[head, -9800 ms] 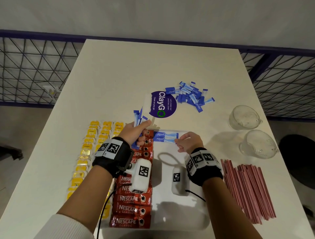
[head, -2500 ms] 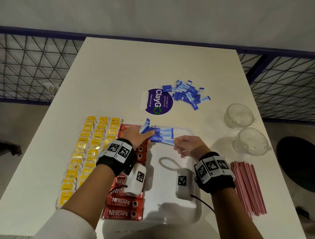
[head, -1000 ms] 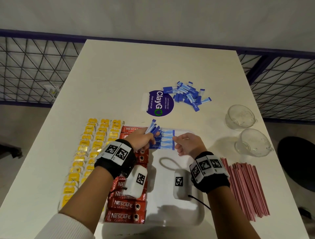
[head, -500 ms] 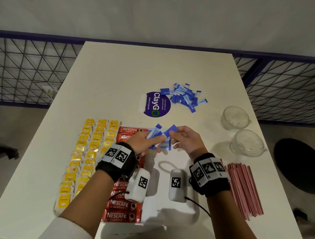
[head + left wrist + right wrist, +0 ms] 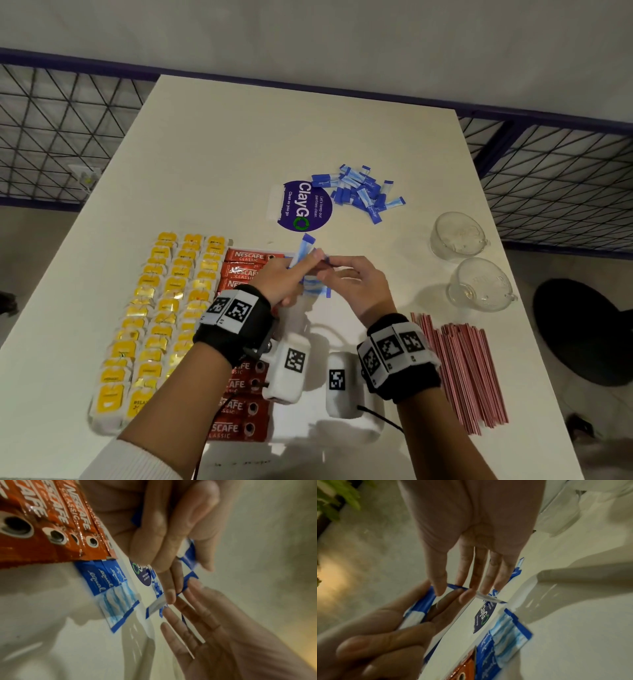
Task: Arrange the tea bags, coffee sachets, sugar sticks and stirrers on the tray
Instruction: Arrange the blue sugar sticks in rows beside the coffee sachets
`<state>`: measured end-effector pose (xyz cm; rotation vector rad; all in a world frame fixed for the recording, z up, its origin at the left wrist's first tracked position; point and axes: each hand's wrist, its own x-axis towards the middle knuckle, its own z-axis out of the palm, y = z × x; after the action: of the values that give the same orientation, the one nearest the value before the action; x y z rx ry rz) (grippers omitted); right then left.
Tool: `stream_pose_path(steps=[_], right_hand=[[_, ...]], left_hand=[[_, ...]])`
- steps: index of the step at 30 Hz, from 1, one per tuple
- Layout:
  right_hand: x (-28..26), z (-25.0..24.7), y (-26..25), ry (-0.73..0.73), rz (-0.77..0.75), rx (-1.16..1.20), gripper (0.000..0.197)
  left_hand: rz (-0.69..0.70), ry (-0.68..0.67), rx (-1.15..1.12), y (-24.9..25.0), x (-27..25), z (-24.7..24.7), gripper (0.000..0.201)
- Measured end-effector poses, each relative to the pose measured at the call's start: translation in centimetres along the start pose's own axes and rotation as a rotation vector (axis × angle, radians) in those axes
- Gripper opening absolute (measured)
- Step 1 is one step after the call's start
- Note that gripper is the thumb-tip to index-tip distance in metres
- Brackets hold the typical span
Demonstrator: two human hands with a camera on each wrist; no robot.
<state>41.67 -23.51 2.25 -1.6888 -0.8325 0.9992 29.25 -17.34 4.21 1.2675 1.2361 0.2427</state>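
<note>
Both hands meet above the far end of the tray (image 5: 346,431). I have my left hand (image 5: 281,279) clenched around a small bundle of sugar sticks (image 5: 303,248), their blue ends poking up past my fingers. My right hand (image 5: 356,284) reaches in with fingers nearly straight, thumb and fingertips (image 5: 440,586) closing on one stick (image 5: 488,597) from that bundle.

I judge this the sugar step: a few sticks (image 5: 111,588) already lie side by side on the tray, just beside the red coffee sachets (image 5: 239,407). Next I need to pull this stick free and lay it flat, touching the last one, ends lined up.

Plenty remains: a loose heap of sugar sticks (image 5: 359,192) sits further up the bench (image 5: 274,137), and the pink stirrers (image 5: 462,370) lie off the tray to the right. Yellow tea bags (image 5: 154,325) stand in rows at left; whether they rest on the tray I cannot tell. My wrists hide the tray's middle, and both wrist views are blurred.
</note>
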Motion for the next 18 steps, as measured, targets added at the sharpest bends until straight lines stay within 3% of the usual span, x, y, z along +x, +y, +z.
stream_pose_path(steps=[3, 6, 9, 11, 15, 18], right_hand=[[-0.2, 0.0, 0.0, -0.075, -0.117, -0.184, 0.032], [-0.1, 0.1, -0.2, -0.101, -0.163, -0.267, 0.027], [0.3, -0.1, -0.1, -0.019, -0.104, -0.249, 0.027], [0.7, -0.6, 0.1, 0.014, -0.017, -0.236, 0.028], [0.9, -1.2, 0.0, -0.081, 0.145, -0.019, 0.021], [0.8, -1.4, -0.3, -0.109, 0.139, 0.050, 0.011]], left_hand=[[0.003, 0.015, 0.009, -0.4, 0.2, -0.6, 0.041], [-0.007, 0.036, -0.034, -0.9, 0.7, -1.2, 0.029], [-0.037, 0.016, -0.134, -1.0, 0.5, -1.7, 0.017], [-0.046, -0.015, -0.215, -0.9, 0.2, -2.0, 0.021], [-0.061, -0.023, -0.213, -0.8, -0.5, -2.3, 0.024], [-0.068, -0.007, -0.088, -1.3, -0.2, -2.7, 0.025]])
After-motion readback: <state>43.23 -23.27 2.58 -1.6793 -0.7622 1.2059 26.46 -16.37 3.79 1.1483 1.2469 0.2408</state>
